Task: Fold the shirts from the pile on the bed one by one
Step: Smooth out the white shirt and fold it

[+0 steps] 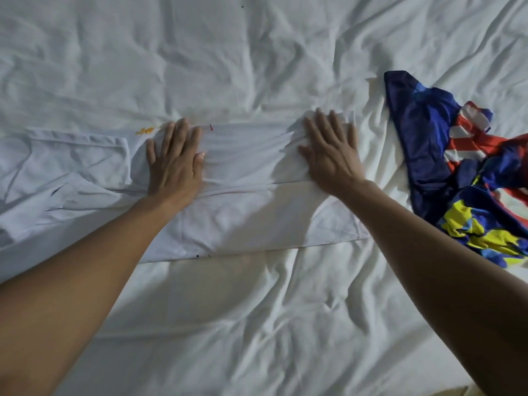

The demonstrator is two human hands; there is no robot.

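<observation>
The white shirt (243,201) lies spread across the bed (257,324), mid-scene; left hand (174,158) and right hand (331,150) press it flat, each grip fully splayed, clutching nothing; best sweep outward evenly before folding; colourful shirt (463,172) waits right.

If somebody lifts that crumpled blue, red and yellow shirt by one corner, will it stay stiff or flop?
Probably flop: the colourful shirt lies crumpled in soft folds. It looks thin and shiny, so likely light and a bit slippery. Pushed, it would probably bunch up rather than slide whole.
</observation>
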